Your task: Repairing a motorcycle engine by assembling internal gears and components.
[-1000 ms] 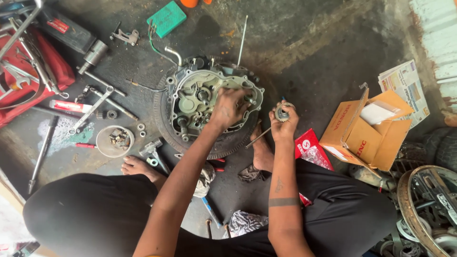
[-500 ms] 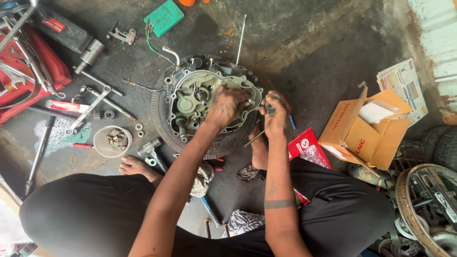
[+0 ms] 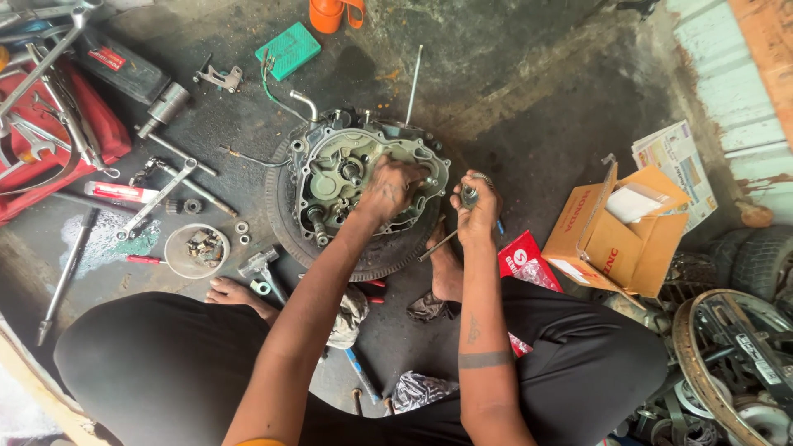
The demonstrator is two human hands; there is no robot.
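Observation:
An open grey engine case lies on a round toothed disc on the dark floor between my legs. My left hand reaches into the right side of the case, fingers pressed on the parts inside. Just right of the case, my right hand is closed around a small metal part; a thin rod sticks out below it.
Wrenches, sockets and a red tool tray lie at the left. A bowl of small parts sits by my left foot. An open cardboard box, a red packet, a tyre and a wheel rim crowd the right.
My right hand has come down and closer to the engine case with the small part. My left hand stays inside the case.

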